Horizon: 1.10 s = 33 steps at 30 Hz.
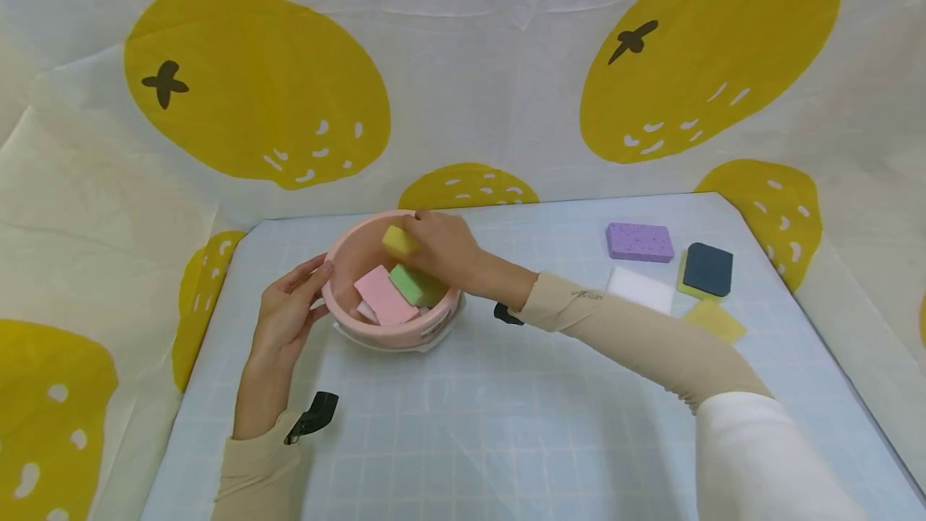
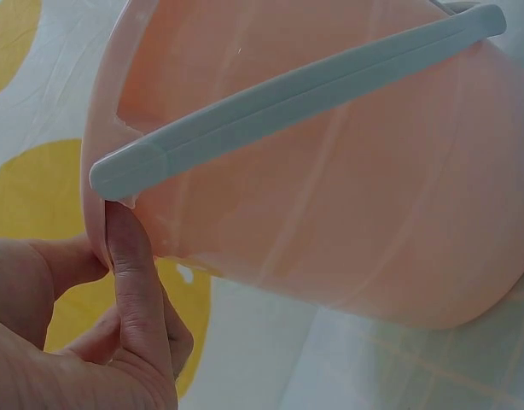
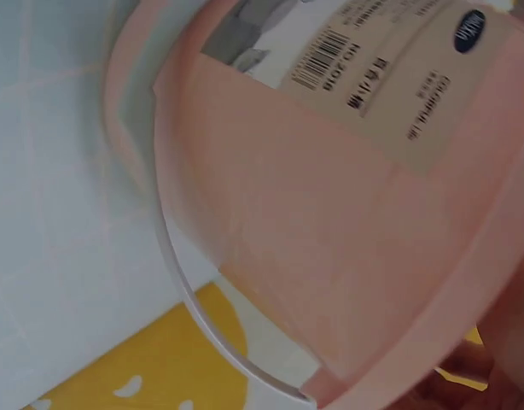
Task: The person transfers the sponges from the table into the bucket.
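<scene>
Left hand: the left hand [image 1: 285, 312] pinches the rim of the round pink plastic bucket [image 1: 387, 336], at its left side, near one end of the pale grey plastic handle [image 2: 296, 102].
Right hand: the right hand [image 1: 444, 248] is inside the bucket mouth — its fingers grip a yellow block sponge [image 1: 398, 242].
Bucket: it stands on the light-blue table with a pale grid [image 1: 506, 424], toward the far edge; its wall carries a printed paper label [image 3: 373, 111].
Bucket contents: a pink rectangular sponge [image 1: 386, 296] lies just beside a green sponge [image 1: 408, 284]; a white piece shows partly below.
Table's right side: a purple rectangular sponge [image 1: 640, 242], a white rectangular block [image 1: 640, 289] partly behind the sleeve, a dark-blue and yellow sponge [image 1: 707, 269] and a flat yellow square [image 1: 714, 321] — all well apart from the bucket.
</scene>
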Motion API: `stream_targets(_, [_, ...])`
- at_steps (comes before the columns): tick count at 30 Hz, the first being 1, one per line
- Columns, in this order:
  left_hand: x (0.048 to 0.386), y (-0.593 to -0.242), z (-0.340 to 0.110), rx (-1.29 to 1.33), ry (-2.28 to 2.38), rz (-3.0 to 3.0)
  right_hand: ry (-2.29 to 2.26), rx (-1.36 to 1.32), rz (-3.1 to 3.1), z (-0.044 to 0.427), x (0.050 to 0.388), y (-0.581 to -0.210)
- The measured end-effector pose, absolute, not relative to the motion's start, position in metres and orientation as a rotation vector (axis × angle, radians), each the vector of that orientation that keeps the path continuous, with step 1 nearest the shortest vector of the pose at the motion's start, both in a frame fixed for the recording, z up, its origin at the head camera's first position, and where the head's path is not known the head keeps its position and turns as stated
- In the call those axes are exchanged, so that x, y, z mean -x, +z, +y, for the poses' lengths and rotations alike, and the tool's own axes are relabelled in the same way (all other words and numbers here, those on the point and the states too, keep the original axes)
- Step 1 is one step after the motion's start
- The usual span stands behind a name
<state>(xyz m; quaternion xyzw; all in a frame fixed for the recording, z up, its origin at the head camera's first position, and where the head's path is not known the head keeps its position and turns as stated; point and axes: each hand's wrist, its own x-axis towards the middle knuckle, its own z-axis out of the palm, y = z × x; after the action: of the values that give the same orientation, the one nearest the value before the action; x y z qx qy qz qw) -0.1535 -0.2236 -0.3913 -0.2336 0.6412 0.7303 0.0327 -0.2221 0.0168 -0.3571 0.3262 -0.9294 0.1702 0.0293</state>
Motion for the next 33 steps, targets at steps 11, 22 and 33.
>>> stream_targets(11, [0.152,-0.391,-0.223,0.737,2.227,1.978,0.625,-1.143,-2.821,0.017,0.218,-0.365])
stream_targets(22, [0.153,-0.392,-0.221,0.757,2.207,1.985,0.679,-1.178,-2.86,0.024,0.216,-0.361])
stream_targets(33, [0.154,-0.392,-0.221,0.786,2.205,1.976,0.871,-1.112,-2.904,0.034,0.213,-0.352])
